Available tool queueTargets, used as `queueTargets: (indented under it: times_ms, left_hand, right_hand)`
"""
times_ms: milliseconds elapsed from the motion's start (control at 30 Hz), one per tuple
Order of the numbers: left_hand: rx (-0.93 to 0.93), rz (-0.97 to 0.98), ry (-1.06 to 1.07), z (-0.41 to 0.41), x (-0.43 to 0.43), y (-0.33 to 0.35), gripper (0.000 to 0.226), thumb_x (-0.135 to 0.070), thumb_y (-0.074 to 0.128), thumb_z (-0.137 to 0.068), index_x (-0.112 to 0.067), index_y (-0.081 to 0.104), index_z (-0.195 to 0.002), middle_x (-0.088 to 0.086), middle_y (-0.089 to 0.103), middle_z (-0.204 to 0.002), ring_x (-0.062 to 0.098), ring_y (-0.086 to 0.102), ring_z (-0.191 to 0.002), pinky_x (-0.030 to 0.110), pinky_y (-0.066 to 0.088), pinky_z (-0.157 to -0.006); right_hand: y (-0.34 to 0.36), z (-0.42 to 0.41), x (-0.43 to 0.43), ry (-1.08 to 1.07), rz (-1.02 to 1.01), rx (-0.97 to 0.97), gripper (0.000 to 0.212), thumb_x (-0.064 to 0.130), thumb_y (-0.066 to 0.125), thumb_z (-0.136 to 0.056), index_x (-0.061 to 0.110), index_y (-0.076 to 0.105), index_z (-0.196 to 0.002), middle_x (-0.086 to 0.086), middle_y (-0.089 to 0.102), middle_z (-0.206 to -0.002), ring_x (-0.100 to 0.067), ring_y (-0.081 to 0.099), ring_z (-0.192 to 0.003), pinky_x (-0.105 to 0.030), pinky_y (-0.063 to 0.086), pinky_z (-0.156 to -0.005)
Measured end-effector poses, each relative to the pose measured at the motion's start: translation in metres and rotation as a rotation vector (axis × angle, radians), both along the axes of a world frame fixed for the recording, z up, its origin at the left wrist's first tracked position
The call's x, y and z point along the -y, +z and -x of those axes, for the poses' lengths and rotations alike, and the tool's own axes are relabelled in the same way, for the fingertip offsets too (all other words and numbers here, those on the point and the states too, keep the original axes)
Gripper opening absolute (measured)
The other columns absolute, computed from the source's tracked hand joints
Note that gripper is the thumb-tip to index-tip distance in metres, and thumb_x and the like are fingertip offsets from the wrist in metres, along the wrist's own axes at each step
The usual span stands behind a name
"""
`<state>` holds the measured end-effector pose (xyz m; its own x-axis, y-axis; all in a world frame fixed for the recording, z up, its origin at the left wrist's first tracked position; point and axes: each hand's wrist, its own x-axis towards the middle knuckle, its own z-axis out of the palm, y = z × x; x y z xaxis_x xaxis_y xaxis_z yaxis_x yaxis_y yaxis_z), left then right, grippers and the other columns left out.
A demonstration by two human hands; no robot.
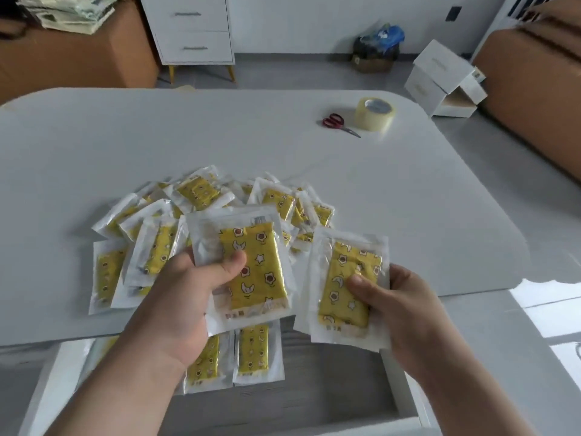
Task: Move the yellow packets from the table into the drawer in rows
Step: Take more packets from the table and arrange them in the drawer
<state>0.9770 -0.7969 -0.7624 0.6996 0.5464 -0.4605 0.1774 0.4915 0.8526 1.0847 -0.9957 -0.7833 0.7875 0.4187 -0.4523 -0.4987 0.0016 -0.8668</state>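
A heap of yellow packets (201, 196) in clear wrappers lies on the white table (220, 130). My left hand (185, 297) grips one yellow packet (261, 272), thumb on top, above the table's near edge. My right hand (405, 306) holds another yellow packet (342, 297), thumb pressed on its front. Below both hands the white drawer (314, 401) stands pulled out. Two packets (251, 354) lie side by side at its back, partly hidden by my left hand.
Red-handled scissors (338, 122) and a roll of clear tape (374, 113) sit at the table's far right. Behind the table stand a white cabinet (191, 29), white boxes (443, 80) on the floor and brown cartons (534, 67).
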Motion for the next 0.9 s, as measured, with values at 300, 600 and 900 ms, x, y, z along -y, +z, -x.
queueTargets:
  times_ms: [300, 600, 900]
  left_hand:
    - [0.170, -0.112, -0.002, -0.018, -0.021, -0.061, 0.042, -0.015, 0.070, -0.061, -0.014, 0.071, -0.102, 0.008, 0.076, -0.096, 0.028, 0.073, -0.087, 0.049, 0.059, -0.064]
    - [0.212, -0.108, -0.024, -0.010, -0.004, -0.078, 0.039, -0.015, 0.071, -0.061, -0.016, 0.071, -0.100, 0.006, 0.077, -0.093, 0.023, 0.074, -0.083, 0.041, 0.059, -0.061]
    - [0.146, -0.051, 0.007, 0.043, 0.003, -0.074, 0.046, -0.014, 0.074, -0.061, -0.012, 0.069, -0.107, 0.013, 0.075, -0.099, 0.035, 0.071, -0.092, 0.053, 0.057, -0.074]
  right_hand:
    - [-0.065, -0.027, -0.026, 0.105, -0.131, 0.154, 0.038, 0.012, 0.075, -0.068, -0.004, 0.069, -0.102, -0.021, 0.075, -0.098, -0.036, 0.074, -0.087, -0.045, 0.062, -0.068]
    - [-0.078, -0.022, -0.009, 0.123, -0.134, 0.175, 0.041, 0.011, 0.074, -0.069, -0.004, 0.069, -0.107, -0.022, 0.075, -0.101, -0.038, 0.074, -0.090, -0.046, 0.062, -0.068]
    - [-0.048, 0.006, 0.002, 0.185, -0.089, 0.180, 0.043, 0.008, 0.075, -0.067, -0.001, 0.068, -0.108, -0.022, 0.074, -0.102, -0.037, 0.074, -0.091, -0.047, 0.062, -0.070]
